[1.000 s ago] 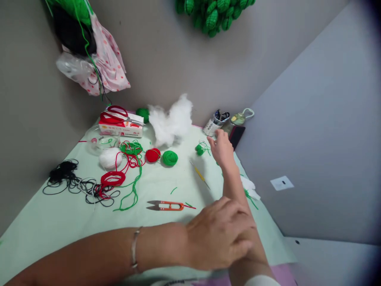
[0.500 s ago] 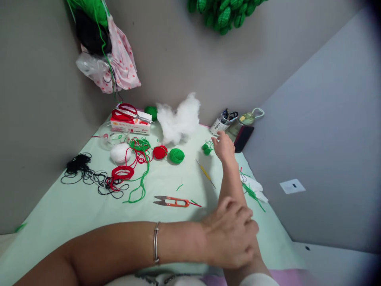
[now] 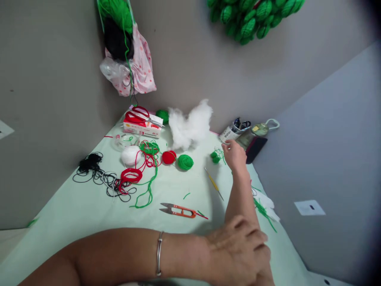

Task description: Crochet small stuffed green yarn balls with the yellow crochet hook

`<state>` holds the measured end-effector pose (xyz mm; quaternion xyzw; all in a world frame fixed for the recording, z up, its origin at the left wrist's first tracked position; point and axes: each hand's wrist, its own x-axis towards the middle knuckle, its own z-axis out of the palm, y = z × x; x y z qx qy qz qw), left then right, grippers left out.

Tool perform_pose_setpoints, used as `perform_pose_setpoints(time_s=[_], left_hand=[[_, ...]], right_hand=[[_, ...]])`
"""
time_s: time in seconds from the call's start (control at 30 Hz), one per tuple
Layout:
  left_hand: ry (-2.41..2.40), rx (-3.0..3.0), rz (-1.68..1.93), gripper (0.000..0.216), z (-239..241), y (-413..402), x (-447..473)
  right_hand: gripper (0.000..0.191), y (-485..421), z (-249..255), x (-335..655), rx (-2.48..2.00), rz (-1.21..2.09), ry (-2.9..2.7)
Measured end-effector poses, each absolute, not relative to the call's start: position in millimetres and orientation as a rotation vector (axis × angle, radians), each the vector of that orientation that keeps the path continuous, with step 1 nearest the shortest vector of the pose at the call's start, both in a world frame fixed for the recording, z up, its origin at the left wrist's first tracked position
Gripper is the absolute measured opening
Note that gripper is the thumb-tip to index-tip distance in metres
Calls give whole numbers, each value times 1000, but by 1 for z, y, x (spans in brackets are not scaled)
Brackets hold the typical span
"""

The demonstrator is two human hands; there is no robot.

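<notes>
My left hand (image 3: 239,250), with a silver bangle (image 3: 159,254) on its wrist, is closed over my right forearm (image 3: 242,198); its fingers curl across the skin. My right hand (image 3: 235,155) reaches toward the back right, fingers loosely curled in, and I see nothing in them. Just left of its fingertips lies a small green yarn piece (image 3: 215,157) with loose strands. A yellow-handled crochet hook (image 3: 213,182) lies left of my right forearm. Orange thread snips (image 3: 178,210) rest nearer to me, with red and green yarn scraps at their handle end.
White stuffing (image 3: 190,127), a red yarn ball (image 3: 169,157), a green yarn ball (image 3: 185,162) and a white yarn ball (image 3: 131,155) lie behind. Red scissors (image 3: 141,114) top a box (image 3: 143,129). A pen cup (image 3: 233,131), bottle (image 3: 258,129) and phone (image 3: 256,149) stand back right.
The view has shifted, so the tabletop things appear further right and slightly lower. My right hand's fingers have curled in from being apart. My left hand stays on the right forearm.
</notes>
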<state>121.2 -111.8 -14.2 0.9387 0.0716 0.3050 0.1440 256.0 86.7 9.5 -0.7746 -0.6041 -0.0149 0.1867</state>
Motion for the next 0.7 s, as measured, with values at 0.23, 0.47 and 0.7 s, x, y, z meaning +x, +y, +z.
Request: perform_pose_setpoints(time_s=[0.23,0.47,0.7], left_hand=[[236,2665,784,21,-31,-114,110],[228,2661,957,36,-21,-89,91],[-63,2625,603,32,-21,-79,71]], right_hand=[[32,95,14,238,-2164,-60,-1758],[29,81,-4,189,-1825,176,-2226],[46,62,-30,171,-1499,309,-2609]])
